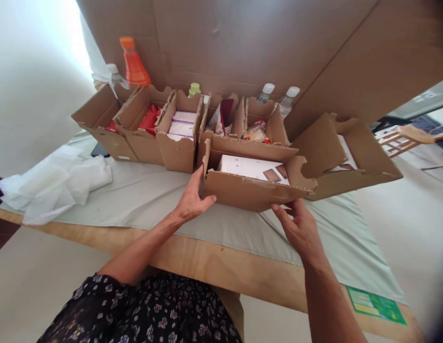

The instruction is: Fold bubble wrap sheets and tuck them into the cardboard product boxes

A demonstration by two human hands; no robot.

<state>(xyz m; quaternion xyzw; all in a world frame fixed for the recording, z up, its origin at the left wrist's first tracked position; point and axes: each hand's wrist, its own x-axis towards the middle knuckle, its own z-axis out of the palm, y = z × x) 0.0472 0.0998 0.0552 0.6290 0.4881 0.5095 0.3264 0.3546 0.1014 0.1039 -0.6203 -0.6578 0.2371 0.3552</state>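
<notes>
Open-topped cardboard bin (pixel 257 193) between the left hand (pixel 193 197) and the right hand (pixel 298 226), with a white printed box (pixel 248 166) inside.
The brown corrugated cardboard bin sits opening upward, its long plain front wall facing the person, its short ends cut in curved notches along rough edges. The left hand spans its near left corner, thumb against the front; the right hand is at its lower right, thumb by the bottom edge. Whether its base is lifted is unclear. The white printed box lies lengthwise between the hands, its pale face showing brown squares toward the right-hand end, its lower part hidden by the front wall.
</notes>
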